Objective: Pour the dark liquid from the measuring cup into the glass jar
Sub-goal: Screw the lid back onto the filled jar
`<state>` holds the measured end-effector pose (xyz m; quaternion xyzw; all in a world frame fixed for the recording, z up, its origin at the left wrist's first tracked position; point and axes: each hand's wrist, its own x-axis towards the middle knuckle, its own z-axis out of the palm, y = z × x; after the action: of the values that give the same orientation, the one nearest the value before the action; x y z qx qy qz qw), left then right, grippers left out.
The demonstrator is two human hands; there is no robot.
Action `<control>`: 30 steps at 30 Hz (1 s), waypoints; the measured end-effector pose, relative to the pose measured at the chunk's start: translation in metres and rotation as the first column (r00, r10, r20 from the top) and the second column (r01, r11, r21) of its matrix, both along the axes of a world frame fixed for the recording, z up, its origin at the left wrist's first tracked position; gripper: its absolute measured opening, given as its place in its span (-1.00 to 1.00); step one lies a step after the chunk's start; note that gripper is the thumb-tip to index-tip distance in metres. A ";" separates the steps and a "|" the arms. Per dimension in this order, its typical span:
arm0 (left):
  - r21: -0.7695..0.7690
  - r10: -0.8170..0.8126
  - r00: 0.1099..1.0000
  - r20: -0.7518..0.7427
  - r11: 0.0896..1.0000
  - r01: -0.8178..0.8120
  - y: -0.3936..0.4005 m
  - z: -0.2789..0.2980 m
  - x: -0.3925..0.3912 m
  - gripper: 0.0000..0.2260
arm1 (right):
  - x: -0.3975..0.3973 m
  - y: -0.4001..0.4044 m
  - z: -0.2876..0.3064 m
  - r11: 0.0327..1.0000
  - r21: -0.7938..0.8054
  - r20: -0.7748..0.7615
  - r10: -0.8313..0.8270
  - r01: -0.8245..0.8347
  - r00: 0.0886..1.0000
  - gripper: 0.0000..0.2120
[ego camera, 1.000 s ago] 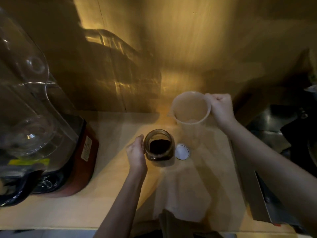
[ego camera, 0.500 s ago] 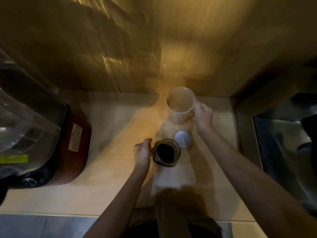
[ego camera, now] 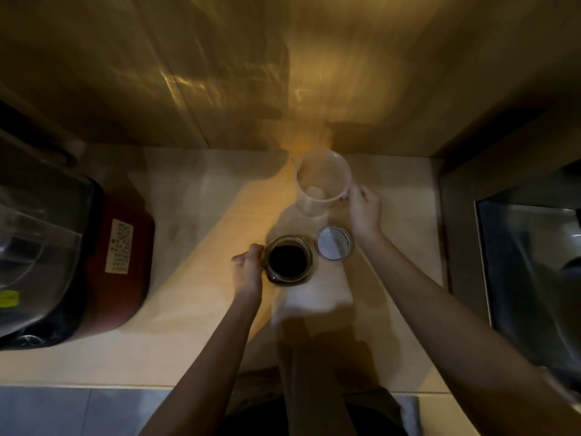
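Note:
The glass jar [ego camera: 288, 260] stands upright on the wooden counter [ego camera: 176, 309], open and holding dark liquid. My left hand [ego camera: 248, 272] grips its left side. Behind it and to the right, the translucent plastic measuring cup [ego camera: 322, 184] stands upright near the back wall and looks empty of dark liquid. My right hand [ego camera: 364, 208] holds it at its right side, by the handle. The jar's round lid [ego camera: 333, 243] lies flat on the counter between jar and cup.
A red and black appliance [ego camera: 94, 272] with a clear plastic container fills the counter's left side. A metal sink [ego camera: 531, 278] lies on the right behind a raised wooden edge. A pale cloth or paper [ego camera: 311, 297] lies under the jar.
The measuring cup went from being held up above the jar to standing lower and farther back by the wall. The view tilted downward. My left hand kept its hold on the jar.

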<state>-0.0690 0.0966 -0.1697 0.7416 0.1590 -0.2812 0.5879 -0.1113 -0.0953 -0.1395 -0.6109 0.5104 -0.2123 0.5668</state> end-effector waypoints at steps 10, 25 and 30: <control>0.017 -0.097 0.995 0.038 0.995 0.096 0.005 0.005 -0.006 -0.63 | -0.062 0.037 -0.032 0.992 0.054 -0.102 0.120 -0.115 0.988 -0.35; 0.363 -0.715 0.575 0.398 0.698 0.617 0.043 0.036 -0.007 -0.31 | -0.080 0.056 -0.018 0.564 -0.474 -0.599 0.356 -0.676 0.717 -0.17; 0.531 -0.860 0.366 0.355 0.508 0.679 0.040 0.033 -0.012 -0.05 | -0.091 0.050 0.015 0.366 -0.536 -0.687 0.334 -0.760 0.645 -0.19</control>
<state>-0.0808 0.1366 -0.1372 0.8515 -0.3591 -0.2571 0.2828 -0.2022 -0.0452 -0.1242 -0.9624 0.2341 -0.0518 0.1280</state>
